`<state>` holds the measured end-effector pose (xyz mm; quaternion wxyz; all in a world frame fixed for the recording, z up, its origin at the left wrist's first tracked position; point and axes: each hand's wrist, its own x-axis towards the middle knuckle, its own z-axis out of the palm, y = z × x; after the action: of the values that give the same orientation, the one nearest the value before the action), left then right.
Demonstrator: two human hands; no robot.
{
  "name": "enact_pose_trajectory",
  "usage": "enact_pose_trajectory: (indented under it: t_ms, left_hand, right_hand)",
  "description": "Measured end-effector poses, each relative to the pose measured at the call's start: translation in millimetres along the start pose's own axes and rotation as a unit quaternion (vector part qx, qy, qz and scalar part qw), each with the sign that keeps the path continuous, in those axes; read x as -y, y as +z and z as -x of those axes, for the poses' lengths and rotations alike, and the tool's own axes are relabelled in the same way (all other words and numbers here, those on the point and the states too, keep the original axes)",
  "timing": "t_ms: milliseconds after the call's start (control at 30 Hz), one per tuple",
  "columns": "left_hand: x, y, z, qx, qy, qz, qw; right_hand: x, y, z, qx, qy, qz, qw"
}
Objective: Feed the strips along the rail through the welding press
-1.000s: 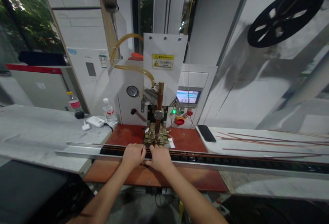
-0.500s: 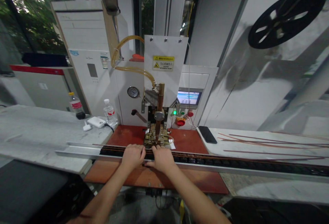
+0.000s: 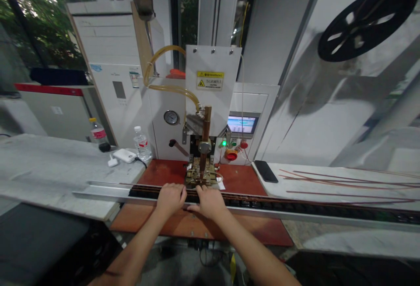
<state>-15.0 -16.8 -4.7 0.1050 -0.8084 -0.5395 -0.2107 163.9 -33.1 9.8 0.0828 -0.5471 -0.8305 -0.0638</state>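
My left hand [image 3: 169,198] and my right hand [image 3: 208,201] rest side by side on a long black strip in a metal rail [image 3: 295,209] that runs across the bench. Both hands have fingers curled and pressed onto the strip just in front of the brass fixture [image 3: 201,176] of a white press machine [image 3: 212,84]. A copper rod [image 3: 206,135] comes down from the machine onto the fixture. What lies under my fingertips is hidden.
A black phone [image 3: 265,171] and thin copper rods [image 3: 344,181] lie on the right bench. Two water bottles [image 3: 141,143], a white power bank [image 3: 124,156] and a red emergency button [image 3: 231,155] sit near the machine. A black reel [image 3: 364,21] hangs upper right.
My hands stay on the strip in front of the fixture; the right hand's fingers shift slightly. The view has drifted a little.
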Motion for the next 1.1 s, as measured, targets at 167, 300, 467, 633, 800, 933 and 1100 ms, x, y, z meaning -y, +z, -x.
enact_pose_trajectory:
  t_ms: [167,300,467,633,800,933,1100]
  left_hand:
    - [1.0,-0.9,0.6,0.007,-0.001,-0.010,1.000]
    - [0.9,-0.7,0.9,0.000,0.001,-0.012,1.000]
    - [1.2,-0.3,1.3,-0.003,0.001,-0.018,1.000]
    - [2.8,0.7,1.6,-0.002,-0.007,-0.009,1.000]
    - [4.3,0.6,2.3,0.004,-0.011,-0.017,1.000]
    - [3.1,-0.7,2.6,0.005,-0.008,-0.025,1.000]
    - [1.7,-4.5,0.4,0.023,-0.010,-0.032,0.999]
  right_hand:
    - [-3.7,-0.7,0.9,0.011,0.023,0.004,1.000]
    - [-4.2,3.9,3.6,-0.011,0.027,0.010,1.000]
    - [-5.2,4.5,4.1,-0.012,0.009,0.007,1.000]
    - [-6.5,-1.8,3.1,-0.022,0.007,-0.007,1.000]
    - [-4.3,-0.8,3.7,-0.020,0.019,0.009,1.000]
    - [-3.5,4.2,5.0,-0.003,0.018,0.008,1.000]
    - [-4.5,5.6,5.1,-0.012,0.009,0.006,1.000]
